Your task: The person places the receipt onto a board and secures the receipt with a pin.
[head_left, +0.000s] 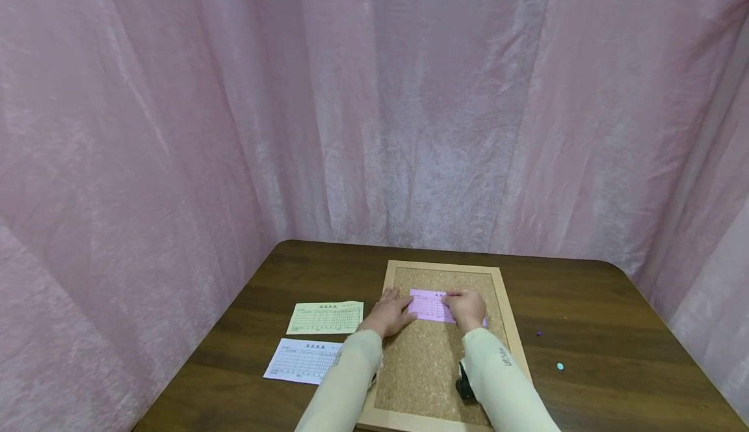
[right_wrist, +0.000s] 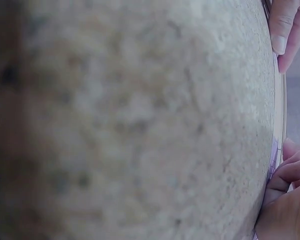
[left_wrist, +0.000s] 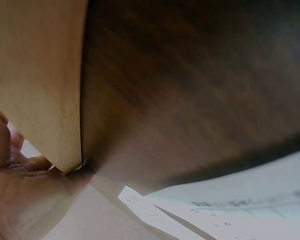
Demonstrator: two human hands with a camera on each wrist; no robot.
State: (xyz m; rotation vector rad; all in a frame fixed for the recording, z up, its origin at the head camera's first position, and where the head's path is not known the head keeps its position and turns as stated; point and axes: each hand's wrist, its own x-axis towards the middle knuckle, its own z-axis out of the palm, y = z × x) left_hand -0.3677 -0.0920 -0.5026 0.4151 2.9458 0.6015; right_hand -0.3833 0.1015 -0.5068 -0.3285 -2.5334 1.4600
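Note:
In the head view a pink printed form (head_left: 429, 305) lies across the upper part of a wood-framed cork board (head_left: 424, 367). My left hand (head_left: 387, 313) rests spread over the board's left frame, its thumb at the form's left edge. On the right part of the form is my right hand (head_left: 466, 308), its fingers bent and their tips against the paper. Whether they pinch anything small is hidden. In the right wrist view the bent fingers (right_wrist: 287, 175) of that hand sit low at the cork's edge, while the left fingers (right_wrist: 282, 30) touch the form's far end.
Left of the board lie a green printed form (head_left: 324, 318) and a white-blue one (head_left: 301, 362), partly under the left sleeve. A tiny purple object (head_left: 539, 334) and a small light-blue disc (head_left: 560, 366) lie on the brown table (head_left: 608, 328) at right. Pink curtains (head_left: 433, 107) hang behind.

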